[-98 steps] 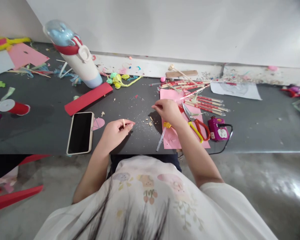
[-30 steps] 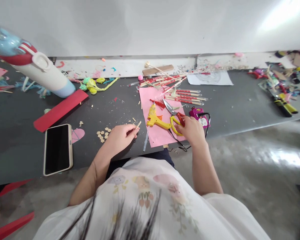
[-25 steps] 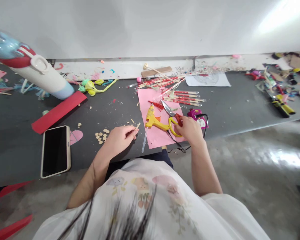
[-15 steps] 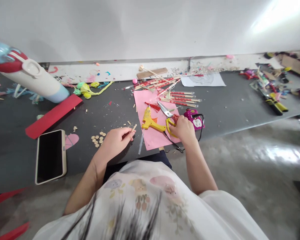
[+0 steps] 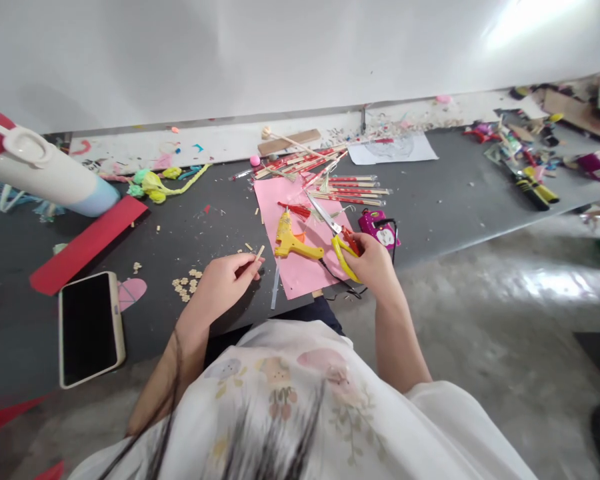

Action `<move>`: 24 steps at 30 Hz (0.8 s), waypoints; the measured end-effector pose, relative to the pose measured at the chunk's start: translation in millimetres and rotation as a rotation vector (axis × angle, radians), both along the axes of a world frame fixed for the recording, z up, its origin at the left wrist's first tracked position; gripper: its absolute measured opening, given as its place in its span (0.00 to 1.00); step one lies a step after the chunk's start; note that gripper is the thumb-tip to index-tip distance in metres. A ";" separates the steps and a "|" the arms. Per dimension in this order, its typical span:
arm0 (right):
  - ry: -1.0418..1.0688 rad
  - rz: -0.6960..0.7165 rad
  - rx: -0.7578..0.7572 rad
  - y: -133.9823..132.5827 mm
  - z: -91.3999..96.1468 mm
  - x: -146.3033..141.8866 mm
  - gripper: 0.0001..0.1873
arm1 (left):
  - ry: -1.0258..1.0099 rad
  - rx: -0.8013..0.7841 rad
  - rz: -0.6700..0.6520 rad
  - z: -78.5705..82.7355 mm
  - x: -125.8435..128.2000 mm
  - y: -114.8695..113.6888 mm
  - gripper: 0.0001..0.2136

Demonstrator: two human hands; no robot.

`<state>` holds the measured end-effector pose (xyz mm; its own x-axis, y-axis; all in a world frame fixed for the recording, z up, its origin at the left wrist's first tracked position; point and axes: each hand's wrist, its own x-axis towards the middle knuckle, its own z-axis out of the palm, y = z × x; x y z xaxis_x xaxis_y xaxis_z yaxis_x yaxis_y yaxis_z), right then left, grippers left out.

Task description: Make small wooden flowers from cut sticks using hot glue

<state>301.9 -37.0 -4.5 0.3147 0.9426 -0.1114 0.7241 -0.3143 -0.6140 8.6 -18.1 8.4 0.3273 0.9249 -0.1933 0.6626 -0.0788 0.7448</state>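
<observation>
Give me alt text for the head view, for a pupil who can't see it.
A person's right hand holds scissors over pink paper, while the left hand pinches a short stick. A yellow glue gun lies on the paper, and a phone lies to the left on the grey table.

The left hand pinches a short stick in a thumb-and-finger grip over the dark table, with small wood slices just beside it. The right hand holds the scissors by their yellow and red handles, blades pointing away over pink paper; whether they touch it is unclear. Between the hands, a yellow glue gun lies on the paper, a clear rod at its rear. A purple box sits near the right hand. Patterned sticks lie behind, near a drawing. Farther left are a phone, a red strip and a bottle.
</observation>
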 end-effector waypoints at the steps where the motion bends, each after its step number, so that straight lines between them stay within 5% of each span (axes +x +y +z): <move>1: 0.045 0.012 0.008 -2.1 -1.9 -0.9 0.23 | -0.005 0.000 0.004 -0.3 0.3 0.2 0.17; 10: 0.171 0.095 0.065 -8.2 -3.4 -26.0 0.28 | -0.171 -0.026 0.061 0.3 9.7 -7.6 0.17; 16: 0.194 0.170 0.098 -3.5 4.8 -46.5 0.28 | -0.337 -0.067 -0.046 2.1 22.3 -13.1 0.15; 24: 0.632 0.245 -0.121 -7.3 4.9 -59.2 0.26 | -0.345 0.046 0.117 -3.3 5.7 -7.8 0.15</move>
<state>242.7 -44.3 0.4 -0.0659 0.9478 -0.3120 0.2977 -0.2798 -0.9128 14.2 -25.9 5.1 0.2572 0.9652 -0.0469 0.3795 -0.0562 0.9235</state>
